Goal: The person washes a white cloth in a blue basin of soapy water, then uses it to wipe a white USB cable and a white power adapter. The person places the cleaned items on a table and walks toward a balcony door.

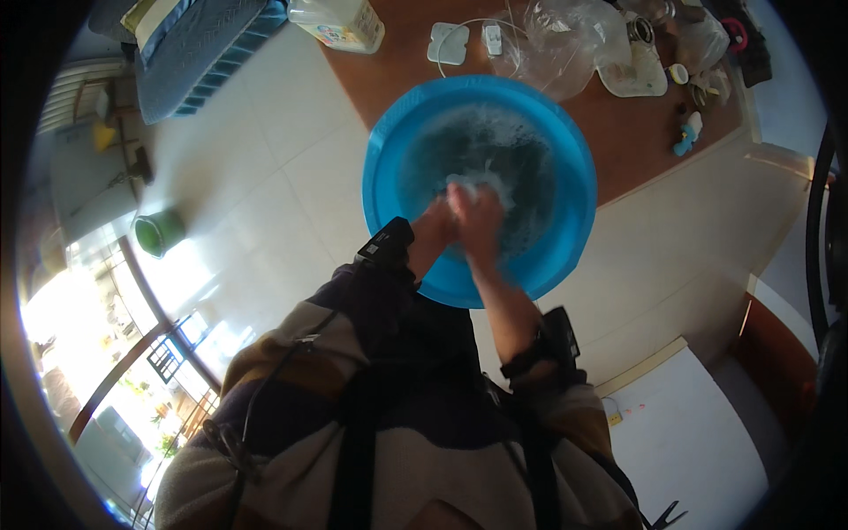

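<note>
A round blue plastic basin (pixel 391 165) holds dark, soapy water (pixel 523 179) with white foam (pixel 490 122) along its far side. Both of my hands are low inside it, close together near the middle. My left hand (pixel 438 215) is on the left, partly covered by my right hand (pixel 478 209), which is blurred. Pale foam or wet cloth (pixel 472 180) shows at the fingertips; which of these it is I cannot tell. Foam and blur hide the fingers, so whether either hand grips something is unclear. A black device is strapped at each wrist.
The basin stands at the edge of a reddish-brown table (pixel 411 73). Beyond it are a clear plastic bag (pixel 563 40), a white charger (pixel 492 40) with a cable, and a large translucent jug (pixel 341 26). A green bucket (pixel 159 233) stands on the tiled floor (pixel 265 172) at left.
</note>
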### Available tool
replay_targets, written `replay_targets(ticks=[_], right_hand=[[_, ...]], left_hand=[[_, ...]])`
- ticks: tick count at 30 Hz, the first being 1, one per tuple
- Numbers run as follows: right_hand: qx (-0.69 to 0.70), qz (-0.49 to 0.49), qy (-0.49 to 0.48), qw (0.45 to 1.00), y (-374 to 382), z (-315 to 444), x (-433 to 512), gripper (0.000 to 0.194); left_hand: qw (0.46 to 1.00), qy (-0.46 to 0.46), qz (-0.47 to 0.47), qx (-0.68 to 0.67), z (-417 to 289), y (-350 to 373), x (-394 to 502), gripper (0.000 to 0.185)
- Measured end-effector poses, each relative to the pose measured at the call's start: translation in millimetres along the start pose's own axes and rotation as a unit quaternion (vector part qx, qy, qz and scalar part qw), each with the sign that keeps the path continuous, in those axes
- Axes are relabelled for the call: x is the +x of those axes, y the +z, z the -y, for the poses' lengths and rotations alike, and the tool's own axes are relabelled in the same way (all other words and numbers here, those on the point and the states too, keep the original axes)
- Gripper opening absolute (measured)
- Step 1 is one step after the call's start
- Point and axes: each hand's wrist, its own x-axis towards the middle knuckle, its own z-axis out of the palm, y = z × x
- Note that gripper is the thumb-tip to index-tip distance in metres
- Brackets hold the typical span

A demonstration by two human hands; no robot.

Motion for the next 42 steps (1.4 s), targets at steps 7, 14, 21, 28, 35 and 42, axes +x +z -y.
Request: replay_targets(ticks=[7, 14, 21, 28, 35, 42], right_hand=[[-0.123, -0.055, 0.092, 0.987, -51, -69, 45, 0.040], [-0.355, -0.003, -0.269, 0.895, -28, -72, 25, 0.048], [-0.402, 0.151, -0.106, 0.897, 8, -54, 23, 0.035], [0.118, 0.184, 0.011, 0.976, -67, 65, -19, 0.024], [0.266, -0.054, 0.035, 0.962, -97, 25, -1, 0.040], [0.312, 0.058, 0.090, 0.944, -18, -10, -42, 0.082]], left_hand=[[0.959, 0.109, -0.260, -0.017, -10, -5, 4, 0.054], [0.910, 0.126, -0.201, 0.341, 15, -84, 46, 0.051], [0.969, 0.093, -0.211, 0.085, 32, -87, 60, 0.052], [0.821, 0.297, 0.000, 0.487, 1, -42, -2, 0.053], [0.980, 0.055, -0.021, -0.192, 0, -8, -6, 0.036], [0.950, -0.029, 0.002, -0.312, 6, 20, -11, 0.056]])
